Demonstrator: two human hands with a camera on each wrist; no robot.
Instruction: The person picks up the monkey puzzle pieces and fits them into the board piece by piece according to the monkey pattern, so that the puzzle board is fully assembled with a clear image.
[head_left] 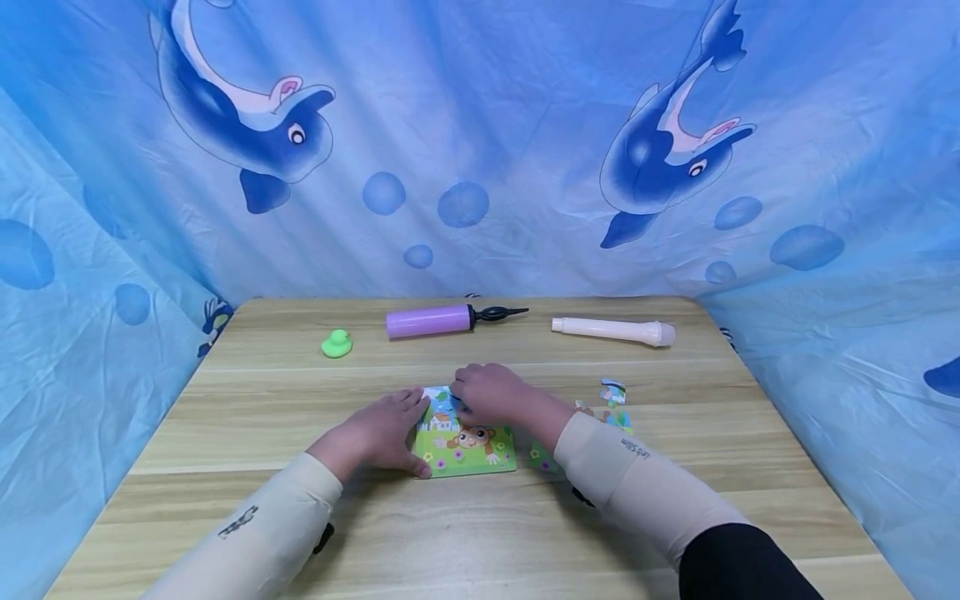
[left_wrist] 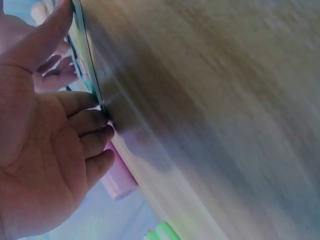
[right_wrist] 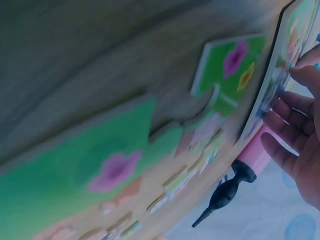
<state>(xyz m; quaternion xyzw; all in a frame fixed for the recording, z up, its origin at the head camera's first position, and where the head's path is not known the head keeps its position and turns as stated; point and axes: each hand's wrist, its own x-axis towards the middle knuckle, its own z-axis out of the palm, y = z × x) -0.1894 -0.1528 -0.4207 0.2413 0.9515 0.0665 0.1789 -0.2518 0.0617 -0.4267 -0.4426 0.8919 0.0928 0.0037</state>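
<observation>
A jigsaw puzzle board (head_left: 468, 460) with a cartoon monkey and flowers lies partly filled on the table. My left hand (head_left: 381, 429) rests along its left edge, thumb at the near corner and fingers towards the far corner; the left wrist view shows these fingers (left_wrist: 87, 120) fairly straight. Over the far right part of the board, my right hand (head_left: 495, 396) bends its fingers and pinches a blue puzzle piece (head_left: 455, 406), mostly covered by the fingers. Loose puzzle pieces (right_wrist: 115, 170) lie right of the board, partly under my right forearm.
Behind the board lies a purple hand pump (head_left: 429, 321) with a black nozzle. To its left sits a green toy duck (head_left: 337, 343), to its right a pale toy microphone (head_left: 611, 330). A blue dolphin-print curtain (head_left: 510, 125) surrounds the wooden table (head_left: 247, 375).
</observation>
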